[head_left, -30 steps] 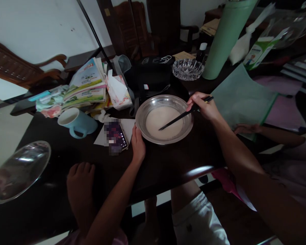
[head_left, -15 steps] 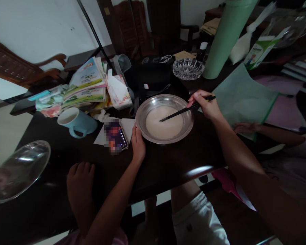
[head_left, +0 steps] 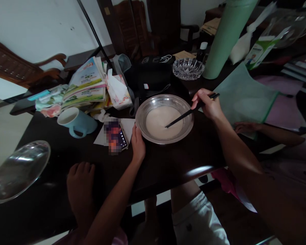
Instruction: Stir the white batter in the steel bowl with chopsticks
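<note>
A shallow metal bowl point(head_left: 142, 115) holding pale batter sits on the dark table point(head_left: 168, 163). My left hand point(head_left: 138, 144) grips the bowl's near-left rim, fingers closed on it. My right hand point(head_left: 207, 103) pinches a pair of black chopsticks point(head_left: 183, 117) whose tips dip into the batter right of centre. A phone point(head_left: 116, 135) lies on white paper just left of my left hand.
Another person's hand point(head_left: 80, 183) rests on the table at front left; another person's hand point(head_left: 244, 127) lies at the right by a green folder point(head_left: 244, 95). A blue mug point(head_left: 76, 122), stacked books point(head_left: 88, 85), glass ashtray point(head_left: 188, 69), green flask point(head_left: 224, 37) and clear lid point(head_left: 17, 172) surround the bowl.
The chopstick tips have swept around the batter, from the near side to the far left and now to the right. My right hand shifted slightly right. My left hand stayed put.
</note>
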Demonstrator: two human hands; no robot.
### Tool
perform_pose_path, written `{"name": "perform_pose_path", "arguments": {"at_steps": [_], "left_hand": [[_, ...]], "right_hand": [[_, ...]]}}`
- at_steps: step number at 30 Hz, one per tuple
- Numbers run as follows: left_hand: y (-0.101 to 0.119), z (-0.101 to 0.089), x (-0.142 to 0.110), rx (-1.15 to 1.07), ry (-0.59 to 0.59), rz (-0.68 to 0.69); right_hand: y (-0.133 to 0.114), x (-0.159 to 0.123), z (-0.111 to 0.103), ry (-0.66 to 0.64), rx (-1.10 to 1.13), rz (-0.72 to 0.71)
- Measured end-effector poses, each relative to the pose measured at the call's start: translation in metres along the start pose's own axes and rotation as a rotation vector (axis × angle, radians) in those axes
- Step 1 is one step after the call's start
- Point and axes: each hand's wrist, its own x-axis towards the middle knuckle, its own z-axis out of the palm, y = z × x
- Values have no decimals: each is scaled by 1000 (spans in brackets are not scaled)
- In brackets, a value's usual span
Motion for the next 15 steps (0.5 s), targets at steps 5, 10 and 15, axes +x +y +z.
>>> {"name": "perform_pose_path", "arguments": {"at_steps": [5,10,15], "left_hand": [[6,0,-1,47,12,-8],[3,0,-1,32,6,-8],[3,-1,-1,53,14,-2]], "right_hand": [[-1,-2,2,-134,-21,-2],[0,-1,0,1,0,9],[0,-1,1,-149,-11,-16]]}}
